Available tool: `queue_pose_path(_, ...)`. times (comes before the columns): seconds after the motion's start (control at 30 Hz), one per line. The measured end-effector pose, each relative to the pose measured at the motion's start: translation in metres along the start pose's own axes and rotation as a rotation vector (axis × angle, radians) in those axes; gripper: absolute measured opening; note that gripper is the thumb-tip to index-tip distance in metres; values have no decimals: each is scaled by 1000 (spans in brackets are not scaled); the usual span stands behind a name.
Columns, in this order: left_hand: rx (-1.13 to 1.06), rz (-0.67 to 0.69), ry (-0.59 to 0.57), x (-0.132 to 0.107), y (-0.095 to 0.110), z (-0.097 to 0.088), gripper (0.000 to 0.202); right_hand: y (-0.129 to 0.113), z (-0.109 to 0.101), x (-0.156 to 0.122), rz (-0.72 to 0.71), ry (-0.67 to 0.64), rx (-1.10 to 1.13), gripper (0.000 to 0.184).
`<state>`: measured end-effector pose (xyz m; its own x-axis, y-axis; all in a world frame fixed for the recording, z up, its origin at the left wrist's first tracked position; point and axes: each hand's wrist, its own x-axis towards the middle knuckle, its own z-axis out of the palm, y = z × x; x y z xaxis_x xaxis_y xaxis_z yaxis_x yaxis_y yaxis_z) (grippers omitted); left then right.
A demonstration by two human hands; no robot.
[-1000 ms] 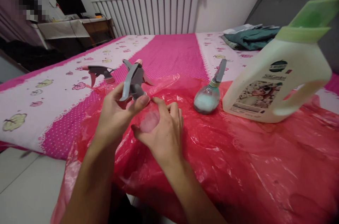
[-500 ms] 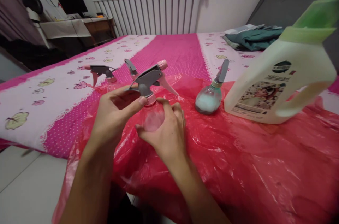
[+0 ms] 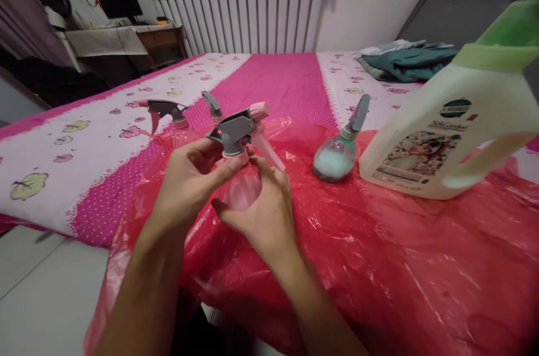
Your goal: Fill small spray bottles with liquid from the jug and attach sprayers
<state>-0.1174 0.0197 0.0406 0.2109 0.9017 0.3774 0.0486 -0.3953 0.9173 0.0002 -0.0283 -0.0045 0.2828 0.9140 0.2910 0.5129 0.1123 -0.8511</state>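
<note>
My left hand (image 3: 189, 179) pinches the grey and pink trigger sprayer head (image 3: 238, 131) at its pink collar. My right hand (image 3: 263, 207) cups the small clear spray bottle (image 3: 242, 187) from below, fingers wrapped round it. The head sits upright on the bottle's neck, with its pink trigger pointing down to the right. Both hands hover over a red plastic sheet (image 3: 379, 243) spread on the bed.
A large white detergent jug (image 3: 455, 126) with a green cap stands at the right. A small bottle with bluish liquid (image 3: 337, 156) leans beside it. Two more spray bottles (image 3: 168, 114) lie at the left on the pink bedspread (image 3: 273, 81). Folded clothes (image 3: 404, 61) lie far right.
The sprayer head has turned round in my left hand from pointing away to upright on the bottle's neck. My right hand has kept its hold on the bottle.
</note>
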Motion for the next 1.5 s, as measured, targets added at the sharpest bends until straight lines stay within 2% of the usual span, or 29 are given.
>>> queue_pose_path(0.1,8,-13,-43,0,0,0,30,-1,-3,1,27,-22,43,77)
queue_pose_path(0.2,-67,-36,-117,0,-3,-6,29,-3,-3,1,58,-68,102,82)
queue_pose_path(0.27,-119,-61,-127,-1,-5,-9,28,-3,-3,0,64,-79,123,89)
queue_pose_path(0.37,-184,-113,-103,-2,-6,-5,27,-3,-2,1,60,-44,84,90)
queue_pose_path(0.43,-193,-97,-98,-3,-5,2,27,-2,-2,1,55,-12,26,87)
queue_pose_path(0.6,-72,-56,-43,-1,-6,15,33,0,-4,1,6,22,-53,81)
queue_pose_path(0.83,-163,-83,-66,2,-10,10,23,-2,-2,1,16,-21,3,82)
queue_pose_path(1.0,-95,-45,37,4,-12,7,26,-3,-6,3,29,4,9,77)
queue_pose_path(1.1,-57,-40,74,5,-11,2,21,-2,-6,2,44,-1,9,79)
queue_pose_path(1.27,-65,-83,40,4,-7,5,17,-1,-5,2,15,-13,-35,79)
queue_pose_path(1.4,-2,-1,5,-1,3,18,26,0,-6,2,-1,14,-73,78)
queue_pose_path(1.5,101,37,-26,-3,9,19,35,1,-6,3,10,-19,-29,80)
